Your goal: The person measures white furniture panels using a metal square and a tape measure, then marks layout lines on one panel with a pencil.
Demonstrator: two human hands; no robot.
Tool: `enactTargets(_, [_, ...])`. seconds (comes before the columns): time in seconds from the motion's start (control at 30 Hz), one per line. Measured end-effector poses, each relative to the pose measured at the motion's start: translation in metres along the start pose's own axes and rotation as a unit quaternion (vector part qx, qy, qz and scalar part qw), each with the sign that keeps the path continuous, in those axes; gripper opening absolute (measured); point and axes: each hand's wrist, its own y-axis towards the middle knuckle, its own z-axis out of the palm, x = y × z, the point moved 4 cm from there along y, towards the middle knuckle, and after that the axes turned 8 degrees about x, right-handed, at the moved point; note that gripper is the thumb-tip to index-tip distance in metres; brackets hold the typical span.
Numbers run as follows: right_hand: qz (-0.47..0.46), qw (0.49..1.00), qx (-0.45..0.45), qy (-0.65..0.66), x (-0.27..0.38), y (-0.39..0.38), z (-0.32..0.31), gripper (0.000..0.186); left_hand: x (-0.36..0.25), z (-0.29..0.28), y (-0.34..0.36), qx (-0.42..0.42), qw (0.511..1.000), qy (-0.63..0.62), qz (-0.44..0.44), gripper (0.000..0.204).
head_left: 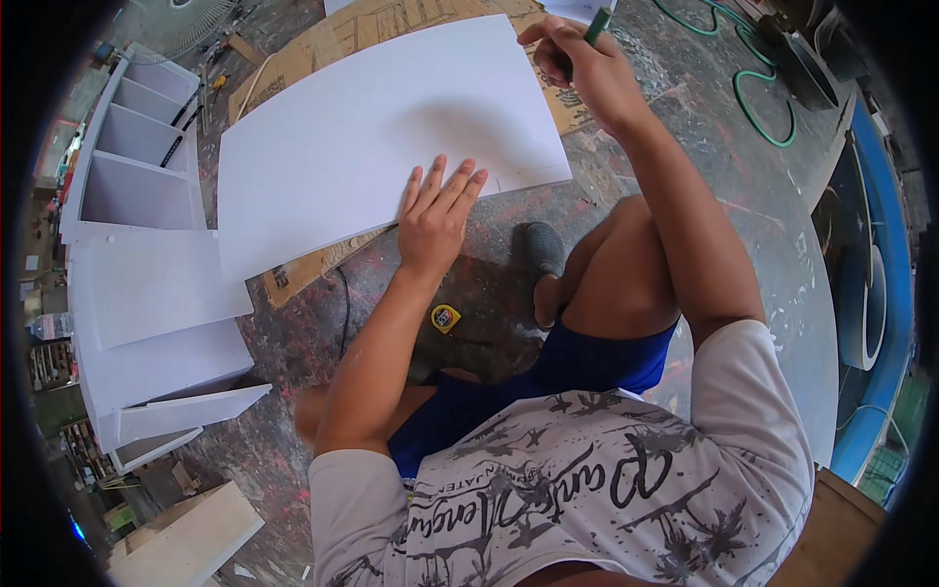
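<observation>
Broadly, the white board (342, 147) fills the upper middle of the frame, lying flat and aslant, with a few faint marks near its lower right corner. The left hand (437, 215) rests on its lower edge, fingers outstretched and slightly spread, palm down, gripping nothing. At the board's upper right corner, the right hand (599, 83) is curled around a green stick (600, 23), whose lower end is lost among the fingers; whether that hand touches the board I cannot tell.

Brown cardboard (284, 282) lies beneath the board, showing past its upper and lower left edges. Below the board, near the centre of the frame, a yellow tape measure (446, 318) sits on the stained floor (391, 284), with a dark shoe (544, 248) to its upper right.

Farther out, a white shelf unit (137, 132) stands at upper left, white panels (161, 284) below it. A fan (176, 24) shows in the upper left corner, and a green hose (740, 93) loops at upper right.
</observation>
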Motion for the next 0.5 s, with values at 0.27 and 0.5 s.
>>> enactTargets(0.27, [0.034,0.989,0.103,-0.106,-0.026,-0.001,0.031,0.039,0.006,-0.020,-0.030,0.009,0.998,-0.030,0.049,0.037])
enactTargets(0.5, [0.032,0.947,0.236,-0.216,-0.034,-0.011,0.058,0.033,0.031,-0.049,-0.068,0.045,0.991,-0.049,0.112,0.026])
